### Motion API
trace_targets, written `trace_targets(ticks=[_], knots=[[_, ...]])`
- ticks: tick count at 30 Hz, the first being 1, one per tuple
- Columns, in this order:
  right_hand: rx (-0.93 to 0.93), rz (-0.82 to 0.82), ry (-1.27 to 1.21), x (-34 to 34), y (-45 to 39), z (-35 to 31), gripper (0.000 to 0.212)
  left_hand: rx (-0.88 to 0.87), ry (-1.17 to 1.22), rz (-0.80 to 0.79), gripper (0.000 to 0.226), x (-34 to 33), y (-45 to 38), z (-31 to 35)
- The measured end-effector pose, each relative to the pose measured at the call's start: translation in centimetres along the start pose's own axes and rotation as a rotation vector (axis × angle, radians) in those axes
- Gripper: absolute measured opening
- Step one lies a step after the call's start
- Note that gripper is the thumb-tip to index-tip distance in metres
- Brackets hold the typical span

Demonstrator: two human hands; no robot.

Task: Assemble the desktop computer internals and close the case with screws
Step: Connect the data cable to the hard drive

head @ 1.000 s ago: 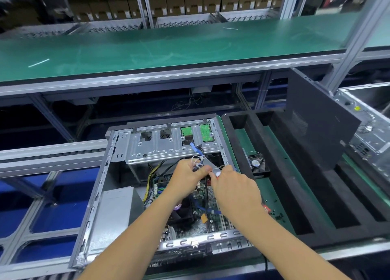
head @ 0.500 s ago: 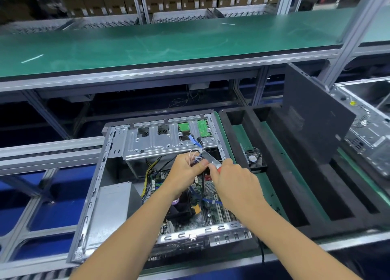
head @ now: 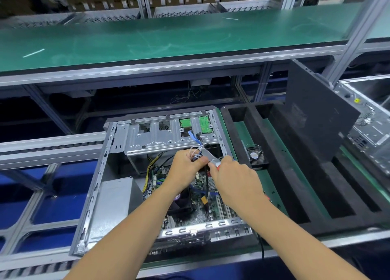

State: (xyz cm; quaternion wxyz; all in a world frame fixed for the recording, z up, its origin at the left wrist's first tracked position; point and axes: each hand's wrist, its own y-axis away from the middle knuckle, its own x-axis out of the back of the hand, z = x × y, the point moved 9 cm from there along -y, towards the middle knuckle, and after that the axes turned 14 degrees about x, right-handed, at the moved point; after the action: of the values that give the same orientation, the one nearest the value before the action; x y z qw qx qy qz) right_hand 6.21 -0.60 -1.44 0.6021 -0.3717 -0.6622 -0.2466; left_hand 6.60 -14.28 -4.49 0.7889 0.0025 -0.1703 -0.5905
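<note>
The open computer case (head: 99, 186) lies flat on the bench with its bare metal rim all around, and one black side panel (head: 316, 119) leans upright in the foam tray (head: 295, 195) just to its right. Inside are one grey power supply (head: 114, 203), one silver drive cage (head: 160, 138) and the green motherboard (head: 202, 208). Both hands meet below the cage: the left hand (head: 185, 167) pinches a bundle of thin wires (head: 196, 153), and the right hand (head: 234, 178) grips a small grey connector (head: 214, 161).

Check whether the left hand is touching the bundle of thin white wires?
Touching: the head view shows the left hand gripping the bundle of thin white wires, which loops out above its fingers.
</note>
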Motion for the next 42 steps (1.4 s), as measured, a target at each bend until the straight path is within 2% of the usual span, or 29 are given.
trace_targets(ticks=[2, 4, 15, 25, 33, 38, 42], knots=[[-0.007, 0.0, -0.004, -0.1, 0.0, 0.1, 0.041, 0.008, -0.009, 0.041, 0.04, 0.1, -0.1, -0.1], [-0.017, -0.004, -0.002, -0.3, 0.0, 0.2, 0.041, 0.016, -0.021, 0.072, 0.047, 0.0, -0.1, -0.1], [-0.033, -0.027, 0.065, -0.6, -0.3, 0.0, 0.04, 0.078, -0.061, 0.132, 0.032, 0.2, -0.2, -0.7], [-0.041, -0.044, 0.053, -0.6, -0.2, 0.0, 0.04, 0.1, -0.047, 0.142, 0.041, 0.2, -0.4, -1.1], [-0.072, -0.058, 0.046, -0.7, -0.3, 0.1, 0.039, 0.115, -0.013, 0.136, 0.03, 0.1, -0.6, -1.2], [-0.095, -0.091, 0.042, -0.9, -0.3, 0.2, 0.045, 0.119, 0.022, 0.119, 0.035, 0.0, -0.6, -1.5], [-0.097, -0.088, 0.04, -0.8, -0.3, 0.2, 0.046, 0.114, 0.022, 0.106, 0.059, -0.3, -0.6, -1.2]])
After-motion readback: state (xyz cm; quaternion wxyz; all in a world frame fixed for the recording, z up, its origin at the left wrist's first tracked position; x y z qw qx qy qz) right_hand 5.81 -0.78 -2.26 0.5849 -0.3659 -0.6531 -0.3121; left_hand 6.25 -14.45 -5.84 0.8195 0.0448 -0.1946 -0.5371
